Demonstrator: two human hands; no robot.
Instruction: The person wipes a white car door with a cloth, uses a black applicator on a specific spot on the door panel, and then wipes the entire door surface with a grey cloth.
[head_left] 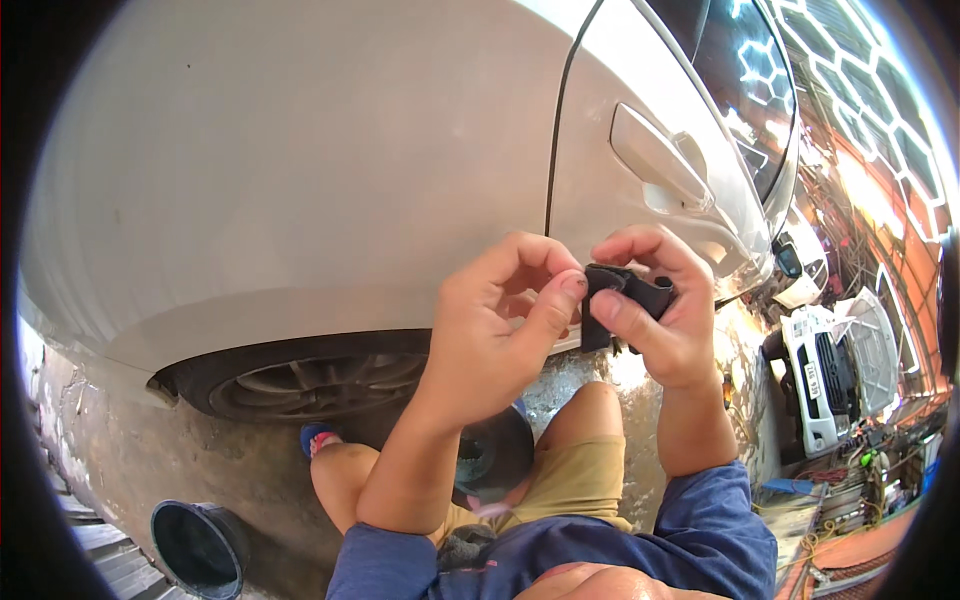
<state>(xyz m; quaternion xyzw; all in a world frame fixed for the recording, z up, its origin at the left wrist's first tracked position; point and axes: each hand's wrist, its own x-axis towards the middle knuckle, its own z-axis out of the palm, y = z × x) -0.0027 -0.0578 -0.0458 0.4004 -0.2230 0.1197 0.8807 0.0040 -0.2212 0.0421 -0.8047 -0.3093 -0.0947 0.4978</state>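
Note:
Both my hands are raised in front of the car's pale side panel (330, 180), near the door seam. My right hand (665, 305) grips a black folded piece of thin, flexible material (603, 315) between thumb and fingers. It looks creased, and its exact kind cannot be told. My left hand (505, 320) pinches at the left edge of that piece with thumb and forefinger. What lies between those fingertips is mostly hidden. The door handle (660, 160) is just beyond my right hand. Below my left forearm shows the wheel (310, 385) under its arch.
A dark bucket (160, 530) stands on the wet concrete floor (270, 470) at lower left. Another dark bucket (500, 450) is between my legs. At right stands a white car front (825, 380), with hoses and clutter (850, 515) below it.

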